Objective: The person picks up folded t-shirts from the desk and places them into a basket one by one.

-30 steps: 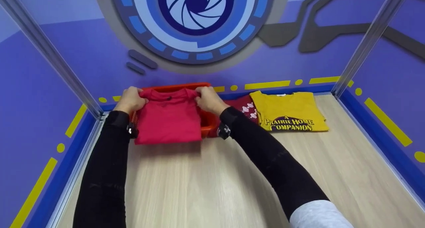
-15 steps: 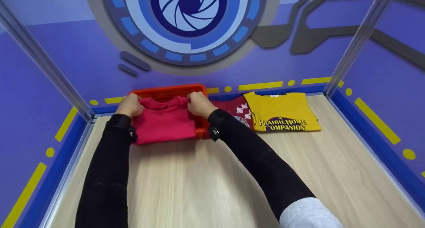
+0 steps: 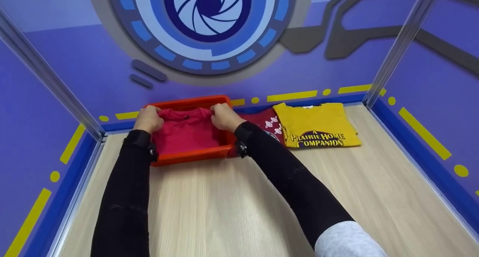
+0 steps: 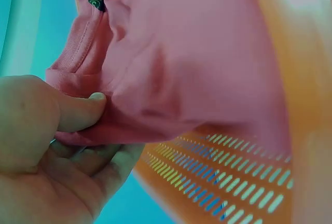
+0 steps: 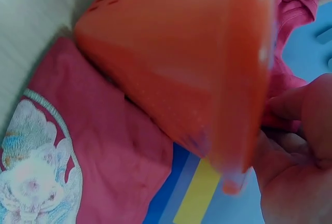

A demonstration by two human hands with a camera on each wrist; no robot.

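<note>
A folded pinkish-red T-shirt [image 3: 187, 133] lies within the walls of an orange-red plastic basket [image 3: 194, 154], its collar toward the back. My left hand [image 3: 149, 118] pinches the shirt's left shoulder; in the left wrist view the thumb [image 4: 85, 111] presses on top of the cloth, the fingers beneath. At the other shoulder my right hand [image 3: 224, 116] pinches the cloth above the basket's right rim. A small dark label [image 4: 96, 3] shows inside the collar. The slotted basket wall [image 4: 207, 172] shows below the shirt.
Right of the basket lies a dark red garment [image 3: 267, 124] with a pale print, partly under a folded yellow T-shirt [image 3: 318, 124] with lettering. Purple printed panels [image 3: 254, 75] wall in the wooden table [image 3: 232, 204] at the back and sides.
The pinkish-red shirt has gone down into the basket: its front edge hung over the front rim before, and that rim now shows in front of it. Both hands keep their hold.
</note>
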